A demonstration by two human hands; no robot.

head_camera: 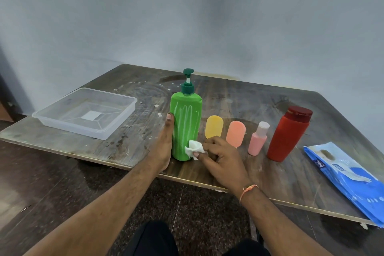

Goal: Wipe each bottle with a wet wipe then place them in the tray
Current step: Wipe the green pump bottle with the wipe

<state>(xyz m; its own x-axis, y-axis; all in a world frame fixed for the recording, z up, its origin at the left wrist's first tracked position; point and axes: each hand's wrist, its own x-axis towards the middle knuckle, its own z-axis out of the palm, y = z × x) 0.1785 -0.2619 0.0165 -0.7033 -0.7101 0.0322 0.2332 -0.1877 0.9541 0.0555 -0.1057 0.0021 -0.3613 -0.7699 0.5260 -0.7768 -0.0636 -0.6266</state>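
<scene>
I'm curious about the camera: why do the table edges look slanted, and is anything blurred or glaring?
Head view: the wide lens bends the table edges and stretches the blue wipes pack at the corner; soft, even light, faint shadows only; slight sheen on the clear tray; the green bottle, wipe and both hands, left and right, look fairly sharp.

Clear plastic tray [116, 129], worn wooden table [259, 97]

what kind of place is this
Probably a plain room at home or a small workspace: a worn wooden table against a bare grey wall, over a dark speckled stone floor.
</scene>
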